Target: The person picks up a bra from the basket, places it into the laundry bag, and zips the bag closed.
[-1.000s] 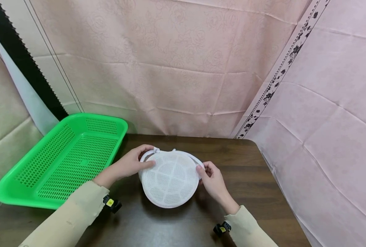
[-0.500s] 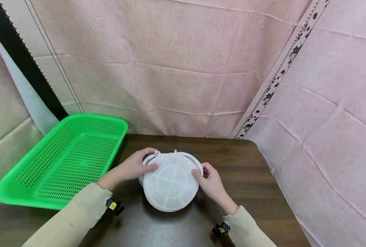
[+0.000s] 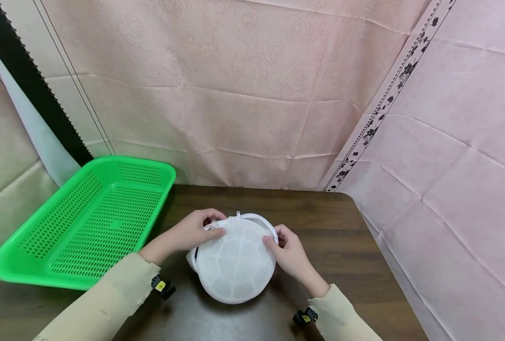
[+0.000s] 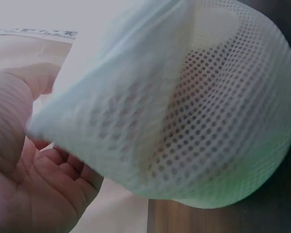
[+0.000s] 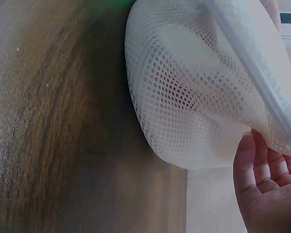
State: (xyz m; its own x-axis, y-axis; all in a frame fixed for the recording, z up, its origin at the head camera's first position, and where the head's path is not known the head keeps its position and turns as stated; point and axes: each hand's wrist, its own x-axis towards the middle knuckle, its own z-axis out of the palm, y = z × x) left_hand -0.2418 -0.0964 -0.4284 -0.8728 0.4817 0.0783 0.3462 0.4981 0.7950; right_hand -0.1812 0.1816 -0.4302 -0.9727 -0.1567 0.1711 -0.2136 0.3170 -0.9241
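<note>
My left hand [image 3: 192, 233] and right hand [image 3: 292, 253] pinch opposite sides of the white mesh bag [image 3: 236, 267] over the brown surface [image 3: 341, 265]; it looks light, soft and floppy, best held by its rim [image 3: 266, 220].

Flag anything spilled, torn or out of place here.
Nothing stands out: no visible spill or tear. The white mesh bag, pinched by the left hand and right hand, looks creased in the wrist views, ordinary for soft mesh. The green basket shows no obvious damage.
</note>
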